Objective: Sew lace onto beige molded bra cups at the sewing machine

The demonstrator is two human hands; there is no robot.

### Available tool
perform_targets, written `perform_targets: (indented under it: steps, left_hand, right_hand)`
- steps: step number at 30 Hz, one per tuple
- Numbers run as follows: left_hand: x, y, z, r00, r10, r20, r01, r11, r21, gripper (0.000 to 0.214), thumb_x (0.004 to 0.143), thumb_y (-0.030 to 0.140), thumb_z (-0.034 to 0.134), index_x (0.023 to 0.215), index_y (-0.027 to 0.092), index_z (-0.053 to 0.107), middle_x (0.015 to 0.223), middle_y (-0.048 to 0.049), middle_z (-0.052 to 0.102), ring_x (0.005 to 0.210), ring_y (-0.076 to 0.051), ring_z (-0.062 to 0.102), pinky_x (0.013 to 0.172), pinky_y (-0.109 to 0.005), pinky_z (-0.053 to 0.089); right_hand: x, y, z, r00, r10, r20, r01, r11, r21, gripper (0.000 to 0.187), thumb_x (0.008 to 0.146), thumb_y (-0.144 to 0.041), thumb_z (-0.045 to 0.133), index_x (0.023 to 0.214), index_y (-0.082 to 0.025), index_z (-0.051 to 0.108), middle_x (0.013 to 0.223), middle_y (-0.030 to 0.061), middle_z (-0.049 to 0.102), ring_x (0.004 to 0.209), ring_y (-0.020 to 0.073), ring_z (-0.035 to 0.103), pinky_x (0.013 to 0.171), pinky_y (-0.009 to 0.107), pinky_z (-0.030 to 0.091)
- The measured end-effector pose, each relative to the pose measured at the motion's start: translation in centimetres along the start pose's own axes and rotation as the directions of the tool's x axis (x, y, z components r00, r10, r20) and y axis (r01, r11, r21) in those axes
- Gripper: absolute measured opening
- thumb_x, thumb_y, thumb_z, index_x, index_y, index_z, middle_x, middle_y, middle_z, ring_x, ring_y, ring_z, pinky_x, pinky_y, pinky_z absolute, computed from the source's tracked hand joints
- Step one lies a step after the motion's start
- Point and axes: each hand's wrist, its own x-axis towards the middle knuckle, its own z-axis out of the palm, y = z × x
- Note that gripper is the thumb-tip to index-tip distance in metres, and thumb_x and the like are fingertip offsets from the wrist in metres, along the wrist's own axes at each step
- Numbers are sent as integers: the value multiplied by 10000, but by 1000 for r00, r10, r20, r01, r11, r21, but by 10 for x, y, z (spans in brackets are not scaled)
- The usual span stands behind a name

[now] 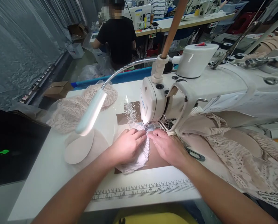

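Note:
My left hand (pixel 129 144) lies flat, fingers stretched, on a white lace piece (pixel 139 158) in front of the sewing machine (pixel 176 93). My right hand (pixel 169 146) presses flat on beige fabric right beside it, fingertips near the needle area (pixel 150 126). Both sets of fingertips almost meet at the lace edge under the machine head. Neither hand grips anything.
A gooseneck lamp (pixel 91 113) hangs over the table's left. Lace pieces (pixel 69 112) pile at the back left, beige lace fabric (pixel 241 155) at the right. A ruler strip (pixel 141 189) runs along the front edge. Dark scissors (pixel 196 154) lie by my right hand. A person in black (pixel 117 34) sits behind.

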Motion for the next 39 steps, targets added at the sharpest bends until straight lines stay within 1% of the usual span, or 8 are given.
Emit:
perform_targets:
  steps: [4, 7, 11, 14, 18, 29, 35, 39]
  left_hand:
    - [0, -3, 0, 1000, 6, 9, -6, 1000, 14, 543, 830, 200, 487, 1363, 100, 450, 1391, -127, 482, 979, -267, 487, 788, -399, 442]
    - [1, -5, 0, 1000, 7, 10, -7, 1000, 19, 544, 837, 208, 470, 1370, 103, 443, 1390, -138, 481, 966, -270, 488, 765, -399, 439]
    - [3, -6, 3, 1000, 5, -12, -5, 999, 46, 513, 857, 191, 444, 1359, 85, 454, 1401, -120, 475, 989, -274, 481, 812, -408, 425]
    - [3, -7, 4, 999, 28, -44, -26, 999, 43, 472, 878, 165, 427, 1344, 101, 471, 1384, -110, 494, 1043, -272, 472, 851, -406, 415]
    - [3, -7, 4, 996, 53, -70, -51, 998, 33, 454, 877, 143, 444, 1330, 124, 481, 1347, -121, 521, 1085, -271, 471, 869, -403, 411]
    - [3, -6, 4, 988, 76, -134, -80, 996, -30, 405, 883, 192, 461, 1272, 100, 526, 1284, -149, 564, 1079, -281, 498, 878, -429, 434]
    - [3, -7, 7, 979, 90, -184, -100, 994, -45, 363, 894, 190, 466, 1245, 138, 546, 1260, -136, 588, 1067, -257, 530, 880, -422, 445]
    - [4, -6, 11, 972, 98, -216, -112, 992, -58, 344, 895, 176, 460, 1220, 122, 559, 1234, -133, 605, 1068, -254, 534, 892, -414, 453]
  right_hand:
    - [0, 0, 2, 1000, -25, 18, 26, 1000, -18, 362, 865, -61, 404, 1096, -176, 658, 843, 37, 594, 635, 124, 461, 553, 250, 302]
    - [1, -1, 4, 1000, -9, 17, 9, 999, -33, 351, 871, -69, 399, 1078, -177, 661, 829, 37, 589, 624, 123, 455, 552, 253, 298]
    - [3, -3, 6, 999, 43, 30, -40, 994, -102, 360, 892, -101, 384, 1112, -183, 657, 862, 60, 607, 673, 141, 504, 550, 259, 299]
    - [3, -4, 7, 997, 54, 50, -47, 990, -132, 374, 900, -113, 377, 1150, -186, 646, 875, 70, 620, 728, 160, 546, 560, 265, 310]
    - [3, -5, 7, 997, 53, 56, -45, 989, -143, 382, 890, -99, 381, 1149, -183, 649, 875, 66, 633, 727, 161, 561, 567, 270, 323]
    - [3, -4, 8, 1000, 20, 6, -19, 990, -140, 355, 911, -123, 379, 1114, -169, 667, 848, 63, 640, 692, 151, 556, 542, 265, 321]
    - [-1, 0, 8, 999, -25, -22, 24, 997, -72, 347, 885, -90, 404, 1102, -144, 669, 848, 54, 654, 692, 142, 570, 560, 255, 355]
    - [-2, 0, 9, 996, -47, -74, 44, 998, -53, 329, 884, -88, 411, 1067, -134, 680, 838, 57, 661, 694, 138, 573, 581, 246, 373]
